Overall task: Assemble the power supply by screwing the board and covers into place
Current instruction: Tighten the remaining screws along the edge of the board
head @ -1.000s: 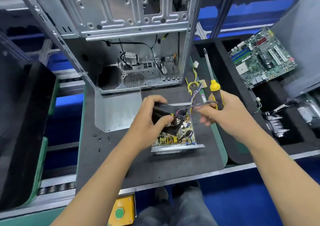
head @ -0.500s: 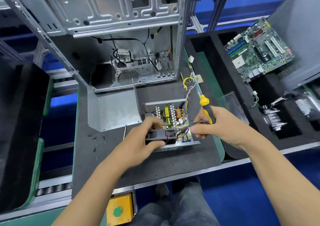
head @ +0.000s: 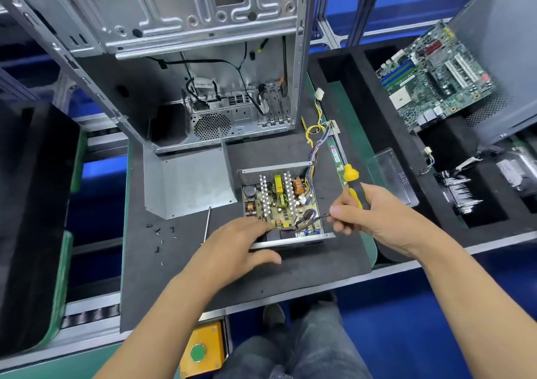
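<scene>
**Both hands on the open supply, cover still off**

Clamping the near edge of the power supply case (head: 286,243), the left hand (head: 235,250) has its fingers over the rim beside the black fan (head: 280,234) and its thumb along the front. Over to the right hand (head: 374,216): it holds the yellow-handled screwdriver (head: 350,179) while its fingertips pinch a dark wire (head: 318,218) running off the board.

That circuit board (head: 279,197) sits inside the case, mid-mat, right in front of the PC chassis (head: 203,59). Progress? Early, by my reading. The bent metal cover (head: 186,182) lies apart to the left, loose black screws (head: 158,232) are scattered on the foam mat (head: 261,280), and a second screwdriver (head: 207,224) lies idle. Whether the board is screwed down, I cannot tell.
</scene>
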### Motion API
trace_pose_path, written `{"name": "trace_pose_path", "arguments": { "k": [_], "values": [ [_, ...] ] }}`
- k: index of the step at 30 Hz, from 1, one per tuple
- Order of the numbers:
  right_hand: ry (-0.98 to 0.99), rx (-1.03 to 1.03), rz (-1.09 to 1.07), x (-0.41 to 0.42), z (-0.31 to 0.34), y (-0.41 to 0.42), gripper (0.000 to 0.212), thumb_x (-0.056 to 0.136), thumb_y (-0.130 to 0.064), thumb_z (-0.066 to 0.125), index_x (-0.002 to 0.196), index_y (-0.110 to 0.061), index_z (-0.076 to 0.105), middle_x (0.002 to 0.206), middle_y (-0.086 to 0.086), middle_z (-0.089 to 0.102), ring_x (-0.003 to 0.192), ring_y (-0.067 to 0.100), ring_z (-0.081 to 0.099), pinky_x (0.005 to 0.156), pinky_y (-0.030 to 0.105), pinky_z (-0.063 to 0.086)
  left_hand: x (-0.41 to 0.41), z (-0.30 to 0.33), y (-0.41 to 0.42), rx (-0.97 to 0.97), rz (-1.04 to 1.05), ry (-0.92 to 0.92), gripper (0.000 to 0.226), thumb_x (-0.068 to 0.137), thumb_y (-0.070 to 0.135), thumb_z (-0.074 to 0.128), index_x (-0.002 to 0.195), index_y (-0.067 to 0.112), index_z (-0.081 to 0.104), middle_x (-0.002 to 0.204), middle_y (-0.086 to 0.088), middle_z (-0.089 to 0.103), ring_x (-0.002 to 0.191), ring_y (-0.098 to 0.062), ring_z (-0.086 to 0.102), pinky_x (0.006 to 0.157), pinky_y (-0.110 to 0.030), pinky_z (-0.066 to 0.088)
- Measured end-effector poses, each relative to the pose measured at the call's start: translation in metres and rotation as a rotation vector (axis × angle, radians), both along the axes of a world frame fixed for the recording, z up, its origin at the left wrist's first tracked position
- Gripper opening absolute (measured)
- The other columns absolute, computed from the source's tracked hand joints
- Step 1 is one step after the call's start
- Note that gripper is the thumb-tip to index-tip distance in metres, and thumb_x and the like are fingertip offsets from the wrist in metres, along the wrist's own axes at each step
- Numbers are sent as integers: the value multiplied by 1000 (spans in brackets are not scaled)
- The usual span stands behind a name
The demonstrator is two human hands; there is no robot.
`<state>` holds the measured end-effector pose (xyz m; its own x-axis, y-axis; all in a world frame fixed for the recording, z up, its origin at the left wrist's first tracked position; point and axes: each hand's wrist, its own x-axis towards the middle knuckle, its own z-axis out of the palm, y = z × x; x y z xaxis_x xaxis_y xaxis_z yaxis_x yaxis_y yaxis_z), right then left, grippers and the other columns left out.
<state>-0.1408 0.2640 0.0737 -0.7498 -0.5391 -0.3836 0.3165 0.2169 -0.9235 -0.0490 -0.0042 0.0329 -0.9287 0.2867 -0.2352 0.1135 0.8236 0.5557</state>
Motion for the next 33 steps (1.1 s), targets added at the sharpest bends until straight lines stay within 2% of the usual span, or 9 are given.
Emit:
{"name": "trace_pose_path", "arguments": {
  "k": [3,6,10,15,18,21,24,28,33],
  "values": [
    [175,217,49,-5,-2,4,36,85,-21,74,63,-29,46,84,1,72,77,8,64,75,28,50,-1,0,3,-88,-74,87,64,93,58,51,149,28,46,106,-4,60,99,-27,55,86,-40,47],
    [249,347,60,-9,-7,7,37,88,-17,71,66,-26,43,86,-6,71,82,9,62,84,35,48,-3,0,3,-132,-114,104,56,97,53,50,148,29,48,103,-4,56,96,-27,53,84,-40,46],
    [341,515,166,-8,-20,8,11,88,-24,72,84,-22,61,82,-20,67,77,9,59,78,34,49,-4,2,5,-127,-113,81,69,91,67,41,142,23,54,106,-3,57,101,-25,53,87,-36,45],
    [379,546,156,0,-38,9,12,91,-29,68,87,-29,56,88,-27,67,75,11,59,70,29,47,-5,-5,19,-84,-74,116,48,96,48,59,132,15,59,120,-3,63,112,-25,55,95,-34,45],
    [404,526,169,6,-47,10,10,93,-31,65,91,-25,56,89,-27,66,67,10,53,61,26,43,-4,-9,21,-68,-94,143,49,99,41,58,142,18,53,123,-2,65,110,-26,57,97,-35,44],
    [375,484,212,11,-52,13,5,91,-21,64,94,-19,61,85,-28,64,62,9,47,62,26,42,-3,-12,21,-59,-107,188,45,98,36,61,139,17,56,114,-3,67,101,-27,59,94,-38,46],
    [317,449,182,15,-53,14,14,86,-11,66,95,-21,66,76,-27,61,64,1,51,63,14,41,-2,-13,21,-42,-83,195,43,97,36,61,135,17,59,107,-2,65,95,-27,57,88,-37,46],
    [384,470,167,16,-54,11,8,86,-7,64,88,-15,62,76,-22,62,65,3,50,57,13,39,-3,-15,22,-23,-71,189,43,96,37,60,133,16,60,101,-2,63,91,-27,56,85,-39,47],
    [458,591,276,7,-53,10,22,83,-17,62,76,-22,43,71,2,51,61,18,36,53,31,32,-2,-14,21,-26,-69,180,44,96,37,61,134,15,60,103,-4,62,93,-27,55,86,-40,48]
  ]
}}
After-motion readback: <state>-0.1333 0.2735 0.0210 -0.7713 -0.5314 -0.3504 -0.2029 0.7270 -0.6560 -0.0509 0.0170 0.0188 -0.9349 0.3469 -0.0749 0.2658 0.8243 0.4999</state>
